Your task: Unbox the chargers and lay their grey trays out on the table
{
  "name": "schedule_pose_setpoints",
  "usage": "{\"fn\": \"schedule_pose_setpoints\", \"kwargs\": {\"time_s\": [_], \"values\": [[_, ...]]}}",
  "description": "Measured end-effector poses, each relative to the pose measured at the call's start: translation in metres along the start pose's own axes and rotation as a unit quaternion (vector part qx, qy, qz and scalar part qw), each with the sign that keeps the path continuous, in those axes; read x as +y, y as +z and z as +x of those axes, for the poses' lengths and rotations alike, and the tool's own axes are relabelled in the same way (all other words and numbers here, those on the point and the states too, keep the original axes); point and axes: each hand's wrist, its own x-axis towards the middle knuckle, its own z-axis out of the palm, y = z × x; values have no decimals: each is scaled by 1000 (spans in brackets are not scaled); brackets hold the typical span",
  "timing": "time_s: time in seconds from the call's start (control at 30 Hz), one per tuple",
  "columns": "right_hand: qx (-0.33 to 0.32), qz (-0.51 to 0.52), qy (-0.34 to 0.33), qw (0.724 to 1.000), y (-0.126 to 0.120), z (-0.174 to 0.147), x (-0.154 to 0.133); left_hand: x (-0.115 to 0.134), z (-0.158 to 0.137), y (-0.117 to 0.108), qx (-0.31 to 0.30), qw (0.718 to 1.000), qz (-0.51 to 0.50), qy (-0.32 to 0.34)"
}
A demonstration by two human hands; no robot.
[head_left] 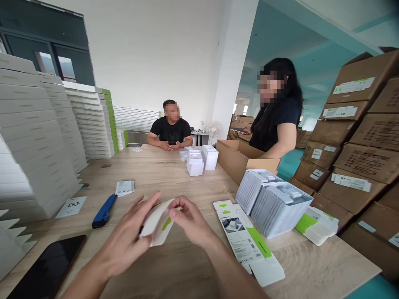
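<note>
White carton (156,221) is held above the table (199,189), cradled by left hand (127,234), edge pinched by right hand (193,223). It could be creased by uneven squeezing; blue tool (104,211) nearby could be knocked by a leftward swing.

A packing workshop, by its stock: white boxes (31,120) stand stacked on the left of the wooden table (156,170), rows of trays (277,207) on its right, brown cartons (364,160) piled beyond its right edge.
</note>
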Motion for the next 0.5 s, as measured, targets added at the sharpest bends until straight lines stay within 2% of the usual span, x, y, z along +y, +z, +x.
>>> {"fn": "schedule_pose_setpoints", "kwargs": {"time_s": [0.07,0.13,0.2,0.23,0.3,0.37,0.43,0.5], "values": [[-59,-16,-42,997,2,-4,-4,-5,-3,-12,6,992,-101,-72],[-71,-40,-78,994,6,-5,-3,-10,-3,-21,-5,979,-178,-102],[-25,-67,-112,991,11,-4,1,-13,-1,-25,-4,973,-204,-112],[15,-74,-128,989,13,-3,4,-13,0,-24,22,974,-191,-123],[92,-61,-136,984,16,1,8,-8,4,-17,101,983,-97,-118],[149,-26,-114,982,18,3,11,0,8,-4,160,982,62,-74],[164,2,-89,982,19,2,12,9,10,10,154,968,194,-34],[159,5,-95,983,19,0,10,13,12,20,140,960,240,-44]]}}
